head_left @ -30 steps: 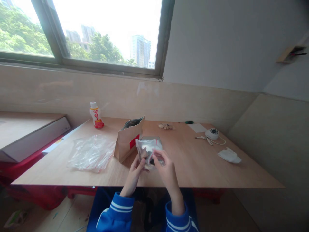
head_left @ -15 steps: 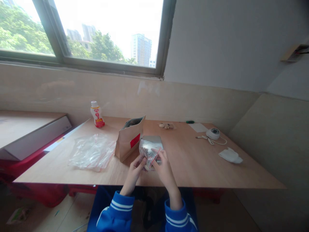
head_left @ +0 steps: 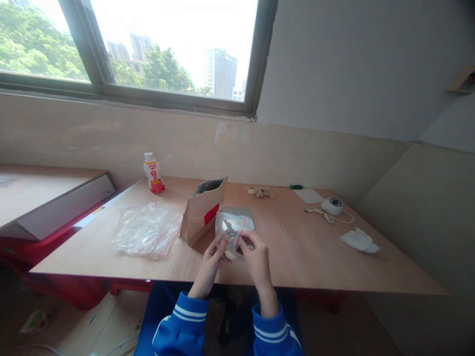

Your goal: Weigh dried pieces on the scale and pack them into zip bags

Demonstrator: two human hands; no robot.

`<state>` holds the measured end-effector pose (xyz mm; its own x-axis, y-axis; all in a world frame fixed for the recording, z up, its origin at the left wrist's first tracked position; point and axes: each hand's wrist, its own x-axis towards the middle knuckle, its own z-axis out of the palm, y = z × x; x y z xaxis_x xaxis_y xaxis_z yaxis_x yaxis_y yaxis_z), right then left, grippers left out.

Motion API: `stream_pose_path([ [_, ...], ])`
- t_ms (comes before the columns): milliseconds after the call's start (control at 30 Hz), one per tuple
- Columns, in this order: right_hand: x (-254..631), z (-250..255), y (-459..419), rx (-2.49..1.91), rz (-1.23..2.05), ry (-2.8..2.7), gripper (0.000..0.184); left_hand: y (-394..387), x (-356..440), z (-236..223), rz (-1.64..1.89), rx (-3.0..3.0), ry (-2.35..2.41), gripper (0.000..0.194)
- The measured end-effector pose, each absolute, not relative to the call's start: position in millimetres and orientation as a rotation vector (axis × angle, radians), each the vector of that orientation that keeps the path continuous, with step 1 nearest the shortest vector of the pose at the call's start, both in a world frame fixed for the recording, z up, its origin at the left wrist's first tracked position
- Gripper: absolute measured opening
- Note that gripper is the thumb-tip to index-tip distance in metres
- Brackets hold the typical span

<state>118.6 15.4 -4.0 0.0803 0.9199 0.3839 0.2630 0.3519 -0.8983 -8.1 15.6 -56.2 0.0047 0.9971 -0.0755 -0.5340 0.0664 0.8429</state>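
Head view: left hand (head_left: 211,258) closed on the lower left of the clear bag (head_left: 224,226), right hand (head_left: 256,259) pinching by its red strip (head_left: 242,226), just front-right of the paper pouch (head_left: 196,220); best steady the base, work evenly stripwise.

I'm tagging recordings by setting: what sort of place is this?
Probably a simple indoor workroom, though its exact use is unclear: a wooden table beside a glossy lower wall, and a window showing trees and buildings.
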Motion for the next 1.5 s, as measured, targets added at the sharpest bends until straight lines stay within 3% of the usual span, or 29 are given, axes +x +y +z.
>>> stream_pose_path([
  [233, 119.3, 3.1, 19.7, -1.216, 0.603, -1.351, 0.016, 13.4, -9.2, -48.2, 1.377, 0.743, 0.790, 0.051],
  [500, 113.3, -4.7, 26.4, -1.225, 0.228, -1.494, 0.020, 15.9, -25.9, -57.1, 1.433, 0.663, 0.818, 0.050],
  [600, 116.6, -4.5, 23.6, -1.227, 0.267, -1.513, 0.019, 20.2, -31.9, -62.4, 1.425, 0.645, 0.787, 0.048],
  [833, 120.7, 37.7, 31.1, -1.113, 0.183, -1.409, 0.018, 23.1, -39.4, -60.6, 1.378, 0.656, 0.816, 0.045],
  [1133, 82.3, 123.3, 116.6, -0.771, 0.042, -2.029, 0.019, 22.0, -45.6, -56.0, 1.304, 0.657, 0.795, 0.044],
  [1267, 74.0, 129.5, 127.3, -0.851, -0.027, -2.328, 0.026, 23.3, -52.5, -55.3, 1.309, 0.608, 0.858, 0.045],
  [1500, 71.2, 114.5, 126.9, -0.896, 0.022, -2.375, 0.026, 24.7, -55.1, -54.8, 1.315, 0.621, 0.789, 0.044],
])
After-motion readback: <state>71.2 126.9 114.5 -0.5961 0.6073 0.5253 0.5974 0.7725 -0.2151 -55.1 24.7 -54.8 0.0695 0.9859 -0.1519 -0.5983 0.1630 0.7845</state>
